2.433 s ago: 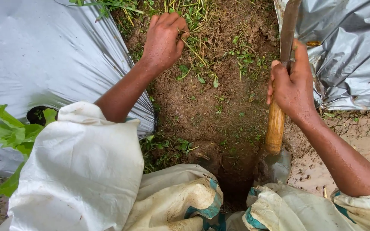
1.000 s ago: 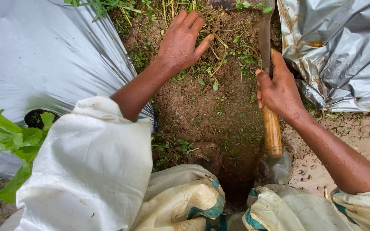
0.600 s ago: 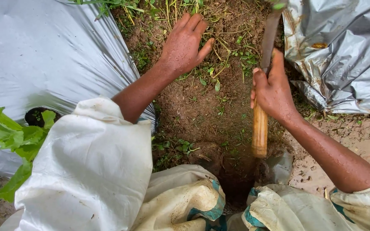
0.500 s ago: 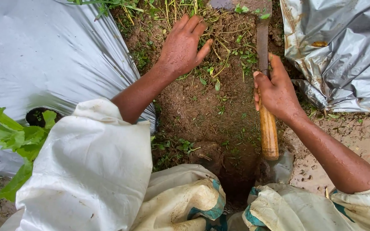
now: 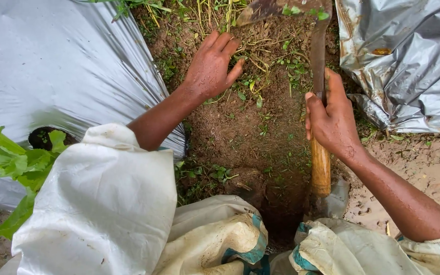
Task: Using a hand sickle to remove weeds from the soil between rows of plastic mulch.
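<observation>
My right hand (image 5: 332,119) grips a hoe-like tool (image 5: 318,71) by its wooden handle (image 5: 321,168). The muddy metal blade (image 5: 276,9) reaches the weedy soil at the top of the view. My left hand (image 5: 211,66) lies flat, fingers spread, on the bare brown soil strip (image 5: 240,127) among small weeds and dry stems. White cloth covers my knees (image 5: 103,203) at the bottom.
Silver plastic mulch sheets flank the soil strip on the left (image 5: 52,66) and right (image 5: 403,61). A green leafy seedling (image 5: 16,163) grows from a hole in the left sheet. A dark hole in the ground (image 5: 281,219) lies between my knees.
My right hand has pushed the tool forward, bringing the blade into the weeds at the top. My left hand has stayed spread on the soil.
</observation>
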